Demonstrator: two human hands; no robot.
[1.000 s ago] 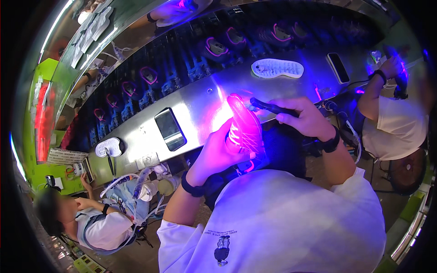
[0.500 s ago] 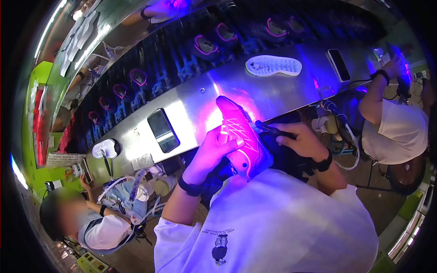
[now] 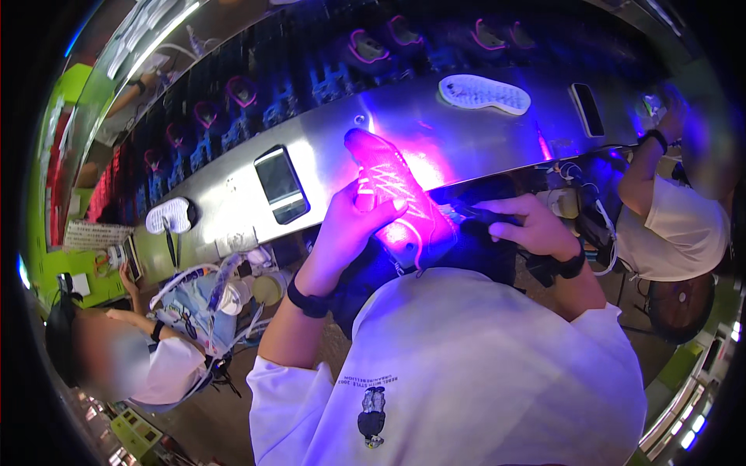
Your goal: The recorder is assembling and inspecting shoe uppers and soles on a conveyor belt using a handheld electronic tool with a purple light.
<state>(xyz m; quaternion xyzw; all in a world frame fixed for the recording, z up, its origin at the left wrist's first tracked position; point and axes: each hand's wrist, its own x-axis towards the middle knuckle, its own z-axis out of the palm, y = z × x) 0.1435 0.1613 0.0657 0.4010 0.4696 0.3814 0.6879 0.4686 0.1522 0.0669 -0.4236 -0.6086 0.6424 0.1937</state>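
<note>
My left hand [image 3: 348,229] is closed around a lace-up shoe upper [image 3: 394,185], glowing pink under violet light. Its toe points away from me over the steel bench edge, and its heel end is close to my shirt. The thumb lies across the side by the laces. In my right hand [image 3: 538,227] is a dark-handled brush [image 3: 475,214], gripped between thumb and fingers. Its tip meets or nearly meets the shoe's right side, low towards the heel; contact is hard to make out in the glare.
On the steel bench [image 3: 225,202] lie a white shoe sole [image 3: 486,95], a phone [image 3: 281,185] and a second phone [image 3: 587,110]. Behind runs a dark rack line with several shoes [image 3: 368,46]. Co-workers sit left [image 3: 175,365] and right [image 3: 676,225]. Another sole [image 3: 168,214] lies far left.
The shoe has turned a little, its toe swinging left and away. My right hand's brush has shifted along the shoe's right side towards the heel. The whole view has shifted slightly.
</note>
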